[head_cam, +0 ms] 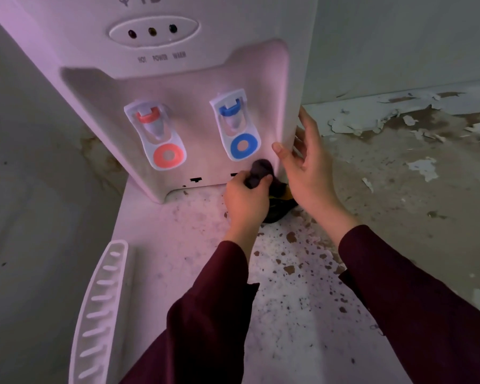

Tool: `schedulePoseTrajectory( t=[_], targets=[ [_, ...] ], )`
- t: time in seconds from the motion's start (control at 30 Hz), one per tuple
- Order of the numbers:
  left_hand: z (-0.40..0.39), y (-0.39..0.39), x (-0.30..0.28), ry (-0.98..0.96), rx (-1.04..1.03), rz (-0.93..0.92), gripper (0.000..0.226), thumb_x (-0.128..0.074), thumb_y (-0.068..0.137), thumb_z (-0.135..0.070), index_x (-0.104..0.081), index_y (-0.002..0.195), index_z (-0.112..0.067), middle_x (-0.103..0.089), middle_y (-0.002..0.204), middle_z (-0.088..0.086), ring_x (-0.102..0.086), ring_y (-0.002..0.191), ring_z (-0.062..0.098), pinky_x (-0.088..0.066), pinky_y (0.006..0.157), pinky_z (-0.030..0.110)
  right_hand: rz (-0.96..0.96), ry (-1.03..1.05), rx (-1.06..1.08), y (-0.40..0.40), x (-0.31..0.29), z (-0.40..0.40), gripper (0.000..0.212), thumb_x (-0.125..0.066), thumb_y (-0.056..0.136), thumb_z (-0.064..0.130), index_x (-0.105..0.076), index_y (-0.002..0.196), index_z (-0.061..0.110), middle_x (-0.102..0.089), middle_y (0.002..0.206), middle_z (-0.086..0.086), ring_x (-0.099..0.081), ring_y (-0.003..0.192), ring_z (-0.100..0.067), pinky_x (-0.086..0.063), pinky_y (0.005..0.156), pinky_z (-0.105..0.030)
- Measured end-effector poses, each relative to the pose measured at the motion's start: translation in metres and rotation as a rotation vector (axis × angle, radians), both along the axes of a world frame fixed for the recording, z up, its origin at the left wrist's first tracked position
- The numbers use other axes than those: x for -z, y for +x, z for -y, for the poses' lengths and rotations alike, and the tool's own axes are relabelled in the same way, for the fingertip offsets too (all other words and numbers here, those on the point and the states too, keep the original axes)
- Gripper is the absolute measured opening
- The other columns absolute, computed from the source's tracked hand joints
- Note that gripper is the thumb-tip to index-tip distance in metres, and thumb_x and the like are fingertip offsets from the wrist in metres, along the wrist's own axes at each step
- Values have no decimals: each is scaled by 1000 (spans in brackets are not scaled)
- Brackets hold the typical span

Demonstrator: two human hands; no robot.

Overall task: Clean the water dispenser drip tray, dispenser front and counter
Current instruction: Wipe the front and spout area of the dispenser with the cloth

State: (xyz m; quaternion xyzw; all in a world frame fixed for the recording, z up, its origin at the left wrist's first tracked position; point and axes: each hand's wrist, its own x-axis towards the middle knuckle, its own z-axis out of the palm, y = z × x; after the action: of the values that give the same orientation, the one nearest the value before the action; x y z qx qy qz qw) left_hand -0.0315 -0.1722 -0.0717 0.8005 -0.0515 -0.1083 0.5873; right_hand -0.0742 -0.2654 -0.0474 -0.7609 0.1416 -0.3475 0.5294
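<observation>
Dark cloth (261, 173) gripped in closed L hand (245, 199), pressed vs dispenser front (194, 112) below blue tap (237, 126). R hand (306, 162) open, braced on dispenser's R corner. Drip tray (100, 309) detached, laid on speckled tabletop (297, 300), lower L.
</observation>
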Motion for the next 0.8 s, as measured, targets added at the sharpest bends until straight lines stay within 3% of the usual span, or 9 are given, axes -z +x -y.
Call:
schedulePoseTrajectory(
  t=[0.07,0.17,0.33,0.43,0.53,0.63,0.8],
  targets=[
    [-1,-4,-8,-74,26,7,10,-68,83,-23,-65,89,-16,-69,87,8,-66,85,24,-56,78,37,3,6,-2,0,1,1,63,-59,91,18,-28,146,19,-51,138,0,-53,122,-6,-49,99,-28],
    [-1,-4,-14,-157,70,62,4,-66,85,-19,-65,89,-19,-70,85,2,-68,84,18,-56,76,30,14,0,-1,0,2,1,62,-57,92,18,-28,147,19,-51,139,0,-52,123,-8,-49,100,-34],
    [0,2,-8,43,169,17,6,-63,87,-18,-64,92,-14,-65,79,-3,-63,80,15,-48,66,21,22,-7,10,2,4,-1,64,-56,92,19,-26,148,19,-47,143,0,-49,127,-10,-46,103,-38],
    [0,4,-5,179,227,-91,13,-60,90,-19,-64,97,-8,-64,87,6,-61,89,24,-48,75,29,18,-25,9,2,5,-3,64,-56,92,20,-25,148,17,-43,146,-2,-46,131,-12,-45,105,-39],
    [0,3,-13,159,218,-129,15,-59,91,-19,-65,96,-6,-67,90,11,-64,91,28,-51,81,33,-2,-21,-2,1,3,-1,65,-56,92,19,-24,148,18,-43,146,-1,-46,130,-10,-45,104,-37],
    [-3,-3,-28,-15,158,-99,16,-61,89,-19,-66,93,-5,-71,93,17,-67,90,31,-55,86,44,-4,-13,-21,-1,1,0,64,-56,93,17,-24,148,18,-47,143,0,-49,127,-8,-47,102,-33],
    [1,-6,-31,-42,126,24,10,-63,88,-20,-64,94,-12,-70,90,5,-67,86,19,-54,75,28,-2,57,-30,-2,0,3,63,-60,90,15,-30,146,17,-51,138,-1,-53,122,-6,-48,97,-19]
  ],
)
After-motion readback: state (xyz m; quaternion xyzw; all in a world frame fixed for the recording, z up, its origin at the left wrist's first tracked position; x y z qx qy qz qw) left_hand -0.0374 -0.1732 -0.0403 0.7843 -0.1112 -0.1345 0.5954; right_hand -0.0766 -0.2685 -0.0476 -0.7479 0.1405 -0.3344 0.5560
